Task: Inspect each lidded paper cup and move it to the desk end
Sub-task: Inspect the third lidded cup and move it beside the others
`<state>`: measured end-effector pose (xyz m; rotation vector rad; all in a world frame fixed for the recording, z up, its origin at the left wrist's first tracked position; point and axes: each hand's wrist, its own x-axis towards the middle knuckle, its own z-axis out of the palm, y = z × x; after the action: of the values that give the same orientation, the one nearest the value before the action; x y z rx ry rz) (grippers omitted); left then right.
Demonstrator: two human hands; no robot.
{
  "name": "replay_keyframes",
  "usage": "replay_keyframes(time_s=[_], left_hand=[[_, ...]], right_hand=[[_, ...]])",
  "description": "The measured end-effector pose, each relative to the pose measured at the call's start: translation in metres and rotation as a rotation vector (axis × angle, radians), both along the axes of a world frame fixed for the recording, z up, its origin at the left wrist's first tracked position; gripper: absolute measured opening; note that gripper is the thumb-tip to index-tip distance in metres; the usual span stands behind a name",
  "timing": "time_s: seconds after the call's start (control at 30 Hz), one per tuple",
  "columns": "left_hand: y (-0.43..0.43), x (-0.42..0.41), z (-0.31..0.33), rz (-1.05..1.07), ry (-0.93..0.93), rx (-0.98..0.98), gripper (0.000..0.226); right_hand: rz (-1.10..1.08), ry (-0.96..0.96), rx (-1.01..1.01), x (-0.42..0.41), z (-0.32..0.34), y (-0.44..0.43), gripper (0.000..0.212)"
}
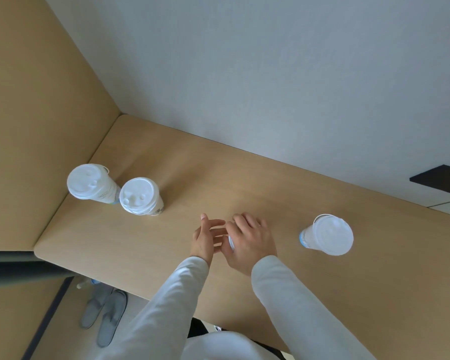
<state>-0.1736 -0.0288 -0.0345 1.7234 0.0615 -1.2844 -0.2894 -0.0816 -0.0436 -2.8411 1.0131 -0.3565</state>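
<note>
Your right hand (247,242) wraps a mostly hidden lidded cup (231,242) — left hand (205,236) spread open beside it — above the desk (244,183).

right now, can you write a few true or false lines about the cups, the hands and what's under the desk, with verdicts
1. Two white lidded paper cups stand close together near the left end of the light wooden desk. True.
2. A third lidded cup lies tipped over at the right. False: it stands upright.
3. The right hand covers a white object. True.
4. The left hand is clenched in a fist. False: its fingers are spread.
5. Grey slippers sit on the floor. True.
</note>
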Motion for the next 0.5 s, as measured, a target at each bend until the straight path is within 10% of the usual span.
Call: replay_keyframes(time_s=[0.3,0.5], left_hand=[[0.007,0.002,0.003,-0.044,0.009,-0.015,0.048],[0.027,0.008,0.014,-0.198,-0.152,-0.005,0.019]], right_hand=[[-0.070,0.033,0.156,0.002,0.012,-0.004,0.025],[-0.739,-0.289,0.718,-0.037,0.039,-0.024,0.024]])
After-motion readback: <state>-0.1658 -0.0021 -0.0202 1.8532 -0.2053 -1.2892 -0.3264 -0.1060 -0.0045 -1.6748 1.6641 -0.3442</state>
